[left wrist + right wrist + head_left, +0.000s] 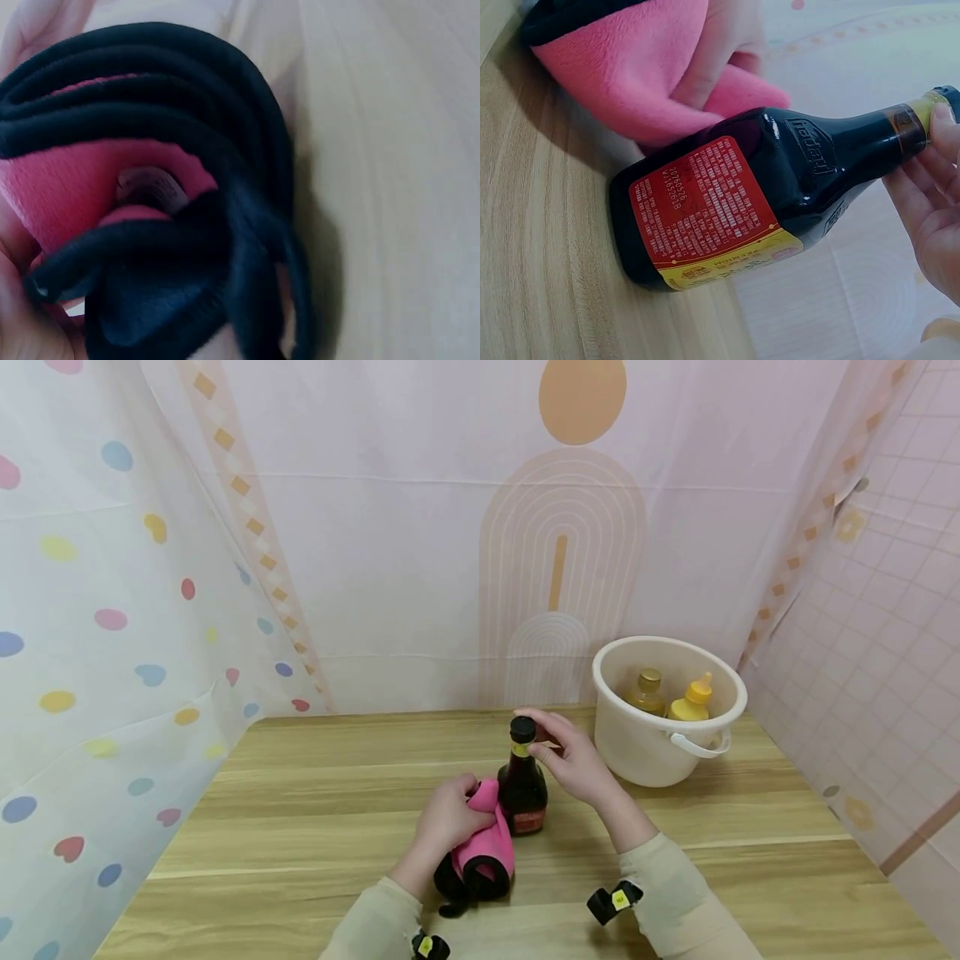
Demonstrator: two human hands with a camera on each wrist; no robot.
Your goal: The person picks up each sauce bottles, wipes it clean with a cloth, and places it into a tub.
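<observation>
My right hand (573,764) holds a dark sauce bottle (522,793) by its neck, just under the black cap. The bottle stands upright on the table, and its red and yellow label (701,202) shows in the right wrist view. In my left hand (448,817) is a folded pink cloth (491,843) with black edging, gripped between thumb and fingers. The cloth lies against the bottle's left side, low down. Rolled folds of the black edging (150,124) and a small white tag (154,186) inside them appear in the left wrist view.
A cream bucket (633,752) with a white handle stands at the right rear of the wooden table (300,810). Inside it are a yellowish bottle (647,693) and a yellow squeeze bottle (690,705). Patterned curtains (390,568) hang behind the table and along both sides.
</observation>
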